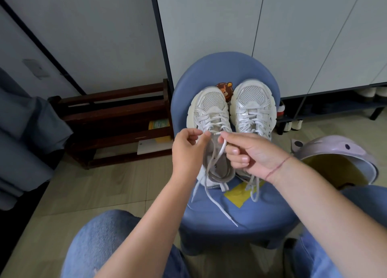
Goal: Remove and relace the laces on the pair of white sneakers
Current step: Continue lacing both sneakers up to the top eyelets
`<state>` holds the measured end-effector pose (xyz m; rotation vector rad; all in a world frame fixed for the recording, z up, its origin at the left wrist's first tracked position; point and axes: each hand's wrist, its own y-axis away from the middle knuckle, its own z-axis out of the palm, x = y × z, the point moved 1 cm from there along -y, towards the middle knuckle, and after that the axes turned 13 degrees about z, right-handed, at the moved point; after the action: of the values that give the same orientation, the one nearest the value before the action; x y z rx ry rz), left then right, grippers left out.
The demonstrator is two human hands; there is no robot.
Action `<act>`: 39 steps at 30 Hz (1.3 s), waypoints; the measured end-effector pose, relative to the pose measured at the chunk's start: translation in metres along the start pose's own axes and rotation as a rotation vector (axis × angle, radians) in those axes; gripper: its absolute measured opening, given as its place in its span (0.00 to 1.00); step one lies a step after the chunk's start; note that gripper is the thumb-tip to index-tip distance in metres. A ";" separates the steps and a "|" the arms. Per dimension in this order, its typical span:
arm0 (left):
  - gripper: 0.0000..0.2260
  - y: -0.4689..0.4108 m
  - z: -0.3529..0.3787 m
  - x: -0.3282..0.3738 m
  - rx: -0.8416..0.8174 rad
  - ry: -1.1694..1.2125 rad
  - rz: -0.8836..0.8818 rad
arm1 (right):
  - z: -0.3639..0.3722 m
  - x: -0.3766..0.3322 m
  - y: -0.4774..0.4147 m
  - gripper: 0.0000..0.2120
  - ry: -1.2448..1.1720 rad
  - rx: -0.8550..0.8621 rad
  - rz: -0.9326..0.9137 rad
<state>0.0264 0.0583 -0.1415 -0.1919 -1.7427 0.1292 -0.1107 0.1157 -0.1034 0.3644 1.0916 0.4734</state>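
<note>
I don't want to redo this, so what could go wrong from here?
The left sneaker's loose lace ends trail across the blue chair beside the right sneaker's lace, so they could tangle. The left hand and right hand pinch lace at the top eyelets; uneven pulls might leave unequal ends.

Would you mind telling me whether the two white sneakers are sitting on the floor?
No, the left sneaker and right sneaker rest side by side on the blue chair.

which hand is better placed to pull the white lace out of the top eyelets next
Probably the right hand: it pinches the white lace of the white mesh sneaker on the left, loose strand hanging below. The left hand pinches at the eyelets, steadying.
</note>
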 end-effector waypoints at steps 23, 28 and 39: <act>0.11 0.031 0.008 0.033 -0.491 0.233 0.000 | -0.029 -0.024 0.016 0.08 0.077 0.362 -0.352; 0.12 0.031 0.007 0.031 -0.489 0.244 -0.019 | -0.044 -0.034 0.014 0.08 -0.232 0.332 -0.312; 0.12 0.031 0.011 0.029 -0.480 0.232 -0.032 | -0.029 -0.016 0.008 0.09 0.196 0.409 -0.347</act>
<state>0.0126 0.0944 -0.1212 -0.5083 -1.5199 -0.3273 -0.1449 0.1156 -0.0995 0.4810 1.4141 -0.0289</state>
